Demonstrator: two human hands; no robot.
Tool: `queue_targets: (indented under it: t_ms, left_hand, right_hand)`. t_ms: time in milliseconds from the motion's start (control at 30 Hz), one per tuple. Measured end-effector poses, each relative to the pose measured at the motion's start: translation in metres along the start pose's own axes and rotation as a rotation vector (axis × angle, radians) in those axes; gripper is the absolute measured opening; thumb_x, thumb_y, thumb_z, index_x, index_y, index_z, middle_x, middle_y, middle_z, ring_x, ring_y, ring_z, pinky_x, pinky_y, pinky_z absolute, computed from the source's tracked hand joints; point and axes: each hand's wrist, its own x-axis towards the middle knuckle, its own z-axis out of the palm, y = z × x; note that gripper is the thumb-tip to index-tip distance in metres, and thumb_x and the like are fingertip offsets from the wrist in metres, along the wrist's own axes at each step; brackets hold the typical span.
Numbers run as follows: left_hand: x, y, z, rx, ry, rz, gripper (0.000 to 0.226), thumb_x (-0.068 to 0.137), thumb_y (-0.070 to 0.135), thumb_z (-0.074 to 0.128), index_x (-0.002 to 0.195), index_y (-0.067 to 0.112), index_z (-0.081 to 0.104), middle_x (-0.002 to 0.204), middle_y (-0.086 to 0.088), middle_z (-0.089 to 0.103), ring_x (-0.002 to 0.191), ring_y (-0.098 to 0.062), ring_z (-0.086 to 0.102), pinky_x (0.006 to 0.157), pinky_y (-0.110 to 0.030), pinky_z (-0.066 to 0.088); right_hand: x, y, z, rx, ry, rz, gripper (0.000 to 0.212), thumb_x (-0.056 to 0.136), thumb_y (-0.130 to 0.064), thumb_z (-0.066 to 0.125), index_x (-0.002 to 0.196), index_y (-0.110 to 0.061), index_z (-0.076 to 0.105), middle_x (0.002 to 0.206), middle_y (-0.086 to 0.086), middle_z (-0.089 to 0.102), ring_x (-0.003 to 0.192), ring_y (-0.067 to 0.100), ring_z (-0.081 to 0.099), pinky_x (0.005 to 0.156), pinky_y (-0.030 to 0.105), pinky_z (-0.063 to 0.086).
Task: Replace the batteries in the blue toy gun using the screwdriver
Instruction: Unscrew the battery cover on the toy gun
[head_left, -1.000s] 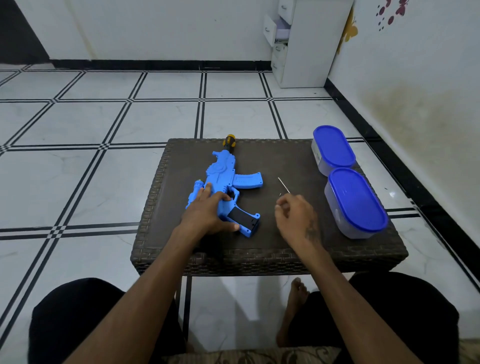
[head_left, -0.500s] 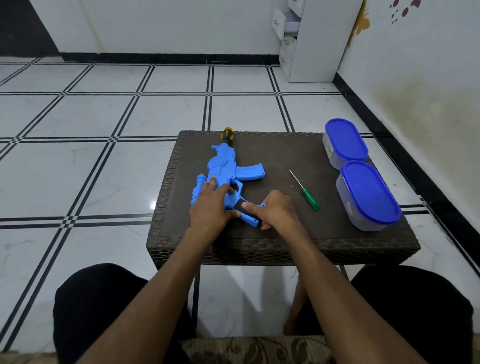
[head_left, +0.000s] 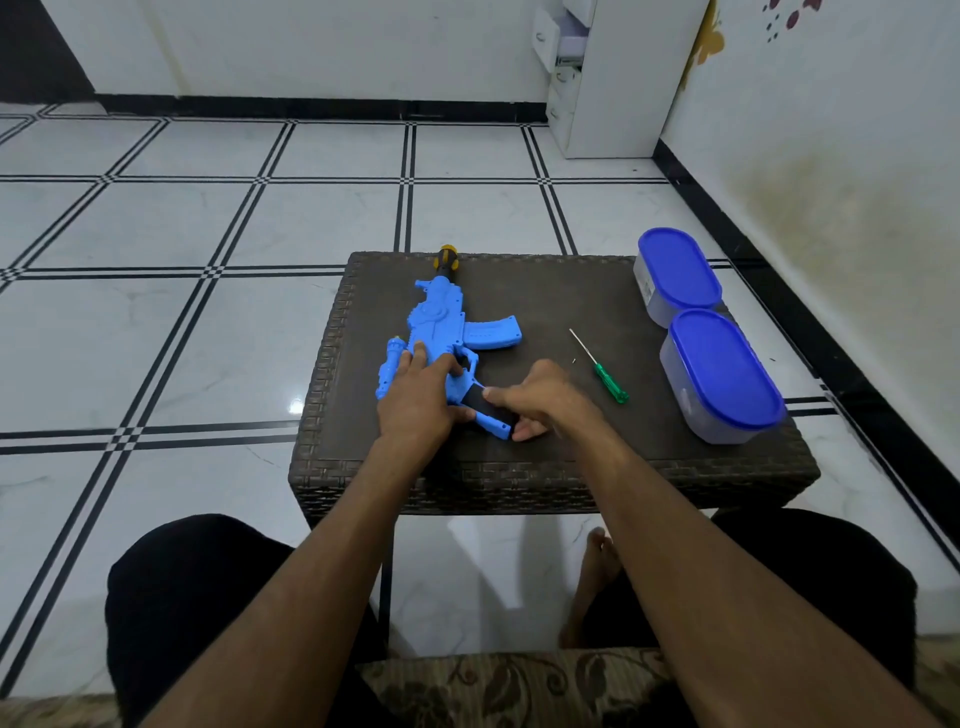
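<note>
Having set down the green screwdriver (head_left: 605, 375), right hand (head_left: 540, 397) now pinches the black grip cover; left hand (head_left: 423, 392) presses the blue toy gun (head_left: 441, 332) flat, suggesting cover removal.

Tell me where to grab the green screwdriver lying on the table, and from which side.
Grip the green handle, the thick near end, coming from above with the right hand. The screwdriver lies flat, its thin shaft pointing away, with bare table around it.
</note>
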Motion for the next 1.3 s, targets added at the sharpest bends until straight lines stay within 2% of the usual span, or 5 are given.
queue_targets:
  t_ms: [100,333,700,967,1300]
  left_hand:
    - [0.000,-0.002,0.002,-0.008,0.007,0.011,0.054,0.074,0.040,0.079,0.120,0.029,0.053,0.150,-0.010,0.029,0.142,-0.029,0.024,0.102,-0.049,0.041]
    - [0.002,-0.002,0.003,-0.027,0.001,0.004,0.056,0.073,0.038,0.080,0.121,0.028,0.054,0.153,-0.009,0.026,0.146,-0.029,0.018,0.107,-0.048,0.038]
    - [0.002,-0.002,0.000,-0.011,-0.017,0.001,0.056,0.074,0.042,0.079,0.122,0.030,0.053,0.154,-0.007,0.025,0.145,-0.028,0.019,0.102,-0.051,0.040]
    - [0.001,0.001,-0.004,-0.005,-0.044,-0.019,0.056,0.074,0.042,0.079,0.122,0.031,0.052,0.158,-0.007,0.020,0.148,-0.027,0.014,0.103,-0.050,0.039]
    - [-0.001,0.002,-0.005,-0.019,-0.051,-0.029,0.055,0.075,0.041,0.078,0.123,0.032,0.051,0.160,-0.006,0.015,0.149,-0.027,0.011,0.106,-0.049,0.037]
  right_hand:
    - [-0.008,-0.001,0.004,-0.069,-0.005,-0.039,0.052,0.076,-0.051,0.078,0.077,-0.009,0.047,0.077,0.007,0.061,0.058,0.022,0.070,0.056,0.028,0.059]
    - [0.000,-0.008,0.006,0.109,-0.085,0.068,0.040,0.078,-0.018,0.082,0.096,-0.001,0.051,0.097,0.016,0.058,0.082,0.027,0.068,0.070,0.041,0.063]
    - [-0.014,0.014,-0.017,0.185,-0.051,-0.021,0.030,0.083,-0.012,0.077,0.100,-0.011,0.052,0.089,0.008,0.057,0.060,0.021,0.063,0.056,0.031,0.060]
    - [-0.018,0.040,-0.042,-0.349,0.432,-0.441,0.013,0.087,-0.022,0.071,0.093,-0.025,0.060,0.096,-0.004,0.063,0.088,0.012,0.060,0.079,0.032,0.055]
    - [-0.009,0.086,-0.038,-0.595,0.328,-0.593,0.020,0.091,-0.031,0.066,0.109,-0.026,0.064,0.113,-0.003,0.058,0.104,0.011,0.051,0.083,0.024,0.047]
